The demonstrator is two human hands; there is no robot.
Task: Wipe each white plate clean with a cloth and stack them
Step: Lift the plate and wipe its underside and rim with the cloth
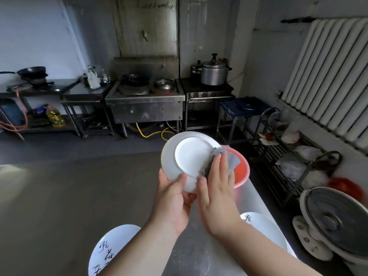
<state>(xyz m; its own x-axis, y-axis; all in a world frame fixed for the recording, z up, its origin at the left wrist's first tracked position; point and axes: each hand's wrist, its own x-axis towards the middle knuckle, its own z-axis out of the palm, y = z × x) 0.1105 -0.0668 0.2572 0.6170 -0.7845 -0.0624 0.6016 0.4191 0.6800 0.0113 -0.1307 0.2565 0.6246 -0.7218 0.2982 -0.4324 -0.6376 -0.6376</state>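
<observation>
I hold a small white plate [187,154] up over the steel table, tilted with its underside toward me. My left hand [172,198] grips its lower rim, thumb on the back. My right hand [217,188] presses a grey cloth [225,158] flat against the plate's right side, fingers straight. Two white plates with black writing lie on the table near me: one at the lower left [108,250], one at the lower right [264,228], both partly hidden by my forearms.
A pink basin [242,172] stands on the steel table [59,196] just behind the cloth. Right of the table are a wire rack [282,156] with bags and a fan [336,218] on the floor. Stoves and pots line the far wall.
</observation>
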